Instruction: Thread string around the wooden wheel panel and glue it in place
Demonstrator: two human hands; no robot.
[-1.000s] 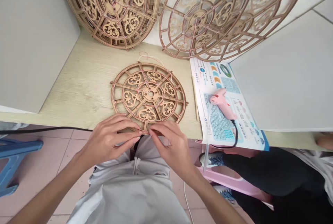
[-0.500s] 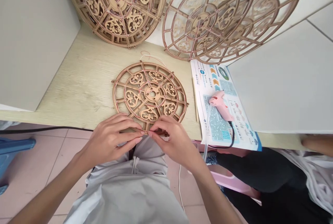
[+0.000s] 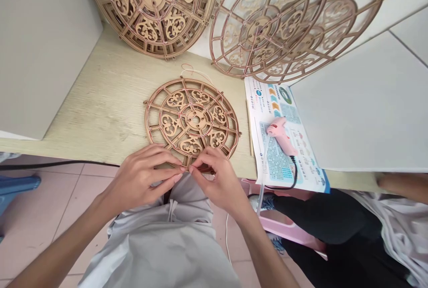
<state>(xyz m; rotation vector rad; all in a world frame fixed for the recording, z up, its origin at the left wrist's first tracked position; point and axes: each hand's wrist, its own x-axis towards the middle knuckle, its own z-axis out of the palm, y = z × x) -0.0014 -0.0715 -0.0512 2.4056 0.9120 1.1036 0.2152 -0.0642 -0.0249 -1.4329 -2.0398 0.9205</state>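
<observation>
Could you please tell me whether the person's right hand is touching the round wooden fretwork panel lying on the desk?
Touching: the head view shows the fingertips of the right hand resting on the lower rim of the wooden fretwork panel.

a pale wood-grain laminate counter [image 3: 100, 114] stretches across the view, with a smooth pale-grey upright panel [image 3: 43, 47] at its left and a flat white board [image 3: 354, 105] at its right. glossy white wall tiles [image 3: 406, 43] show behind. below lie pinkish square floor tiles [image 3: 43, 216], a blue plastic stool [image 3: 16, 185], a pink plastic stool [image 3: 277, 223] and a long black cable [image 3: 67, 163].
</observation>
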